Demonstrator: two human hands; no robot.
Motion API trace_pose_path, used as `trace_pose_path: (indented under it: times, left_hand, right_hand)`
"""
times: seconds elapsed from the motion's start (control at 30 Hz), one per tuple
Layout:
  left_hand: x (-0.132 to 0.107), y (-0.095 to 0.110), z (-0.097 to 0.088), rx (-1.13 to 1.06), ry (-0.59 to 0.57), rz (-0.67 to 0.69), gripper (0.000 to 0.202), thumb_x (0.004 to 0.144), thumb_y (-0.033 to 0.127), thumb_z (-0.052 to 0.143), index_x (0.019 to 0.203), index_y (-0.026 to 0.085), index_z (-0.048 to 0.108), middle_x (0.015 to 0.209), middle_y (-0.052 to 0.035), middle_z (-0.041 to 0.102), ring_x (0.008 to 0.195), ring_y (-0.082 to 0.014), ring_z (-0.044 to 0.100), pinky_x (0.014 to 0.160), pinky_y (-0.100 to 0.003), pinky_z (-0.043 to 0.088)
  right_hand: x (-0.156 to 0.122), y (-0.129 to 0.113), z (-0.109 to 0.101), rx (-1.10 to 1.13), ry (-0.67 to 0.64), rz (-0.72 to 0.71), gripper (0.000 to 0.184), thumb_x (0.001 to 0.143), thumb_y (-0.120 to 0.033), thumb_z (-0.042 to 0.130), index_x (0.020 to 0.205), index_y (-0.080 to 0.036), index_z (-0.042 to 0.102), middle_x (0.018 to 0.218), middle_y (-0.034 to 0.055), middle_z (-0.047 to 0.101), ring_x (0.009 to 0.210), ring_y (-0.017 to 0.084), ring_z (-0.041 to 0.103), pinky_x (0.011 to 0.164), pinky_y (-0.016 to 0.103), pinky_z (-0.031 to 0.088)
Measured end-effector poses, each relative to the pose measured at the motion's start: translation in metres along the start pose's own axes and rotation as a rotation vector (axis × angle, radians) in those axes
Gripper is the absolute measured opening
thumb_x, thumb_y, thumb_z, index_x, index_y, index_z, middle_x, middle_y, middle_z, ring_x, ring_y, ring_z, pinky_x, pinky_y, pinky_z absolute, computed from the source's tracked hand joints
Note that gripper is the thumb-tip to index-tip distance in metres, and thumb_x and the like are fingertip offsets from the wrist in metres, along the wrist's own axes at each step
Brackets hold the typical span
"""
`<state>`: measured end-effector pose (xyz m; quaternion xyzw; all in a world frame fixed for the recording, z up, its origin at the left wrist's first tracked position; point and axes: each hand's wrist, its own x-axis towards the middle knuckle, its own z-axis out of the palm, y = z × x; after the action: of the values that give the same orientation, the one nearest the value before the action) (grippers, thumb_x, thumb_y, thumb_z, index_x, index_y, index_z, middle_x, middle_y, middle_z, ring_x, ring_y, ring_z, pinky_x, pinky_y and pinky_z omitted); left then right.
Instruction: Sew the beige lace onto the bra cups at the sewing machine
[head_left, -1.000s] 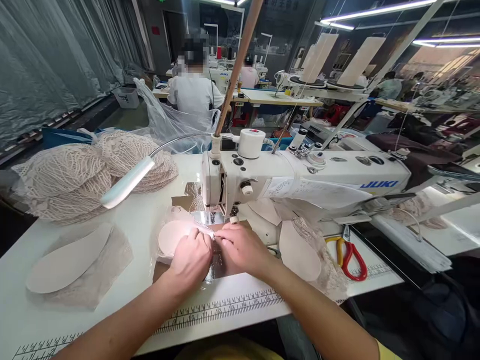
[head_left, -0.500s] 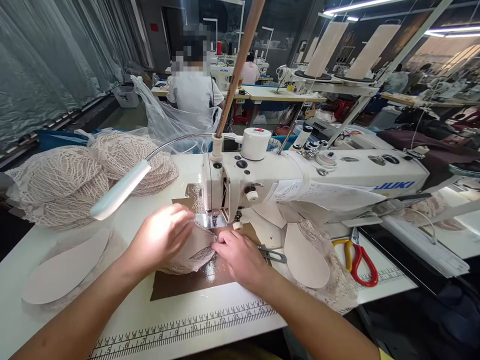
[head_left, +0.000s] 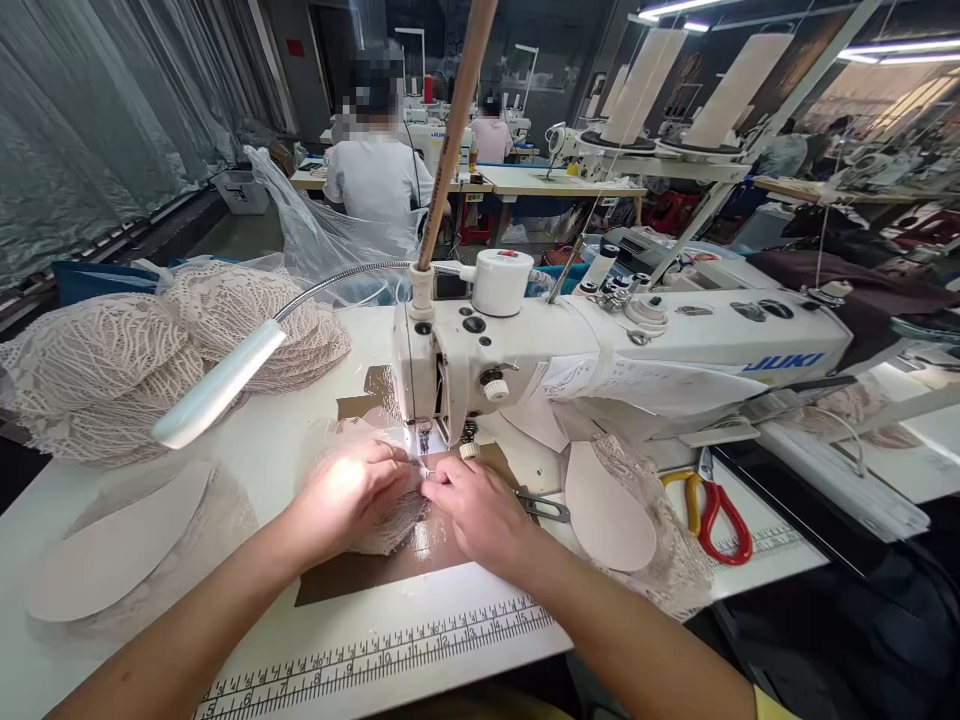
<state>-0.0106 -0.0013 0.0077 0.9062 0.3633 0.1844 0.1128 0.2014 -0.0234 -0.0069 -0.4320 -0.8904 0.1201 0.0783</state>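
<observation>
A beige lace piece lies on the brown-taped patch of the table, just in front of the needle area of a white sewing machine. Over its top sits my left hand, fingers bent together and pinching the lace near its right edge. My right hand pinches the same edge from the other side, its fingertips almost meeting the left ones below the presser foot. What lies right between the fingertips is too small to make out. A lit lamp on a bendy neck shines on the left hand.
Stacked lace cups stand at the back left. Smooth beige pads on lace lie at left and right. Red-and-yellow scissors rest at the right. A printed ruler runs along the front edge. A person sits ahead.
My left hand has come down and right onto the lace, close to my right fingertips. The lace has turned and folded beneath it. My right hand stays nearly in place.
</observation>
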Motion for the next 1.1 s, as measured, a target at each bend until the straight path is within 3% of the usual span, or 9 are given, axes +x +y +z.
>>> trace_pose_path:
  times: [0.1, 0.27, 0.43, 0.63, 0.87, 1.1]
  left_hand:
    - [-0.004, 0.002, 0.015, 0.04, 0.014, 0.071, 0.028, 0.096, 0.021, 0.042, 0.111, 0.015, 0.066, 0.112, -0.0097, 0.07, 0.093, -0.0223, 0.064, 0.079, -0.035, 0.055]
    - [-0.004, -0.002, 0.029, 0.15, 0.051, 0.046, 0.033, 0.096, 0.019, 0.039, 0.115, 0.01, 0.065, 0.122, -0.0137, 0.066, 0.087, -0.024, 0.061, 0.072, -0.038, 0.055]
    - [0.006, -0.008, 0.027, 0.138, 0.032, 0.046, 0.034, 0.096, 0.019, 0.038, 0.113, 0.009, 0.065, 0.114, -0.0169, 0.068, 0.086, -0.0239, 0.061, 0.075, -0.04, 0.053]
    - [0.017, -0.015, 0.022, 0.082, -0.019, 0.059, 0.031, 0.096, 0.019, 0.038, 0.102, 0.013, 0.067, 0.102, -0.0147, 0.071, 0.087, -0.0237, 0.063, 0.08, -0.041, 0.049]
    - [0.014, -0.022, 0.027, 0.036, 0.0, 0.037, 0.031, 0.094, 0.019, 0.043, 0.116, 0.016, 0.064, 0.119, -0.0138, 0.066, 0.096, -0.0248, 0.062, 0.085, -0.042, 0.048]
    - [0.017, -0.022, 0.026, 0.088, 0.0, -0.014, 0.032, 0.095, 0.019, 0.039, 0.115, 0.016, 0.064, 0.109, -0.0122, 0.068, 0.091, -0.0253, 0.059, 0.081, -0.04, 0.047]
  right_hand:
    - [0.001, 0.001, 0.0, -0.004, 0.001, 0.004, 0.038, 0.074, 0.003, 0.046, 0.098, -0.019, 0.066, 0.089, 0.0035, 0.053, 0.078, 0.016, 0.041, 0.066, 0.027, 0.032]
    - [0.004, 0.001, -0.003, -0.036, -0.032, 0.041, 0.042, 0.074, 0.005, 0.045, 0.101, -0.021, 0.066, 0.09, 0.0043, 0.054, 0.08, 0.018, 0.042, 0.067, 0.028, 0.032]
    - [0.008, 0.001, -0.001, -0.075, -0.015, 0.088, 0.05, 0.075, 0.004, 0.046, 0.114, -0.022, 0.062, 0.097, 0.0061, 0.057, 0.085, 0.019, 0.046, 0.07, 0.029, 0.034]
    - [0.015, 0.002, 0.002, -0.107, 0.036, 0.127, 0.054, 0.073, -0.001, 0.048, 0.12, -0.024, 0.061, 0.105, 0.0088, 0.059, 0.091, 0.022, 0.05, 0.07, 0.03, 0.037]
    - [0.015, -0.002, 0.001, -0.105, -0.003, 0.17, 0.053, 0.077, -0.002, 0.048, 0.124, -0.023, 0.059, 0.1, 0.0096, 0.06, 0.085, 0.021, 0.052, 0.067, 0.03, 0.037]
    - [0.015, -0.003, -0.002, -0.103, -0.051, 0.176, 0.061, 0.072, 0.003, 0.05, 0.127, -0.022, 0.058, 0.1, 0.0095, 0.06, 0.086, 0.022, 0.051, 0.069, 0.031, 0.036]
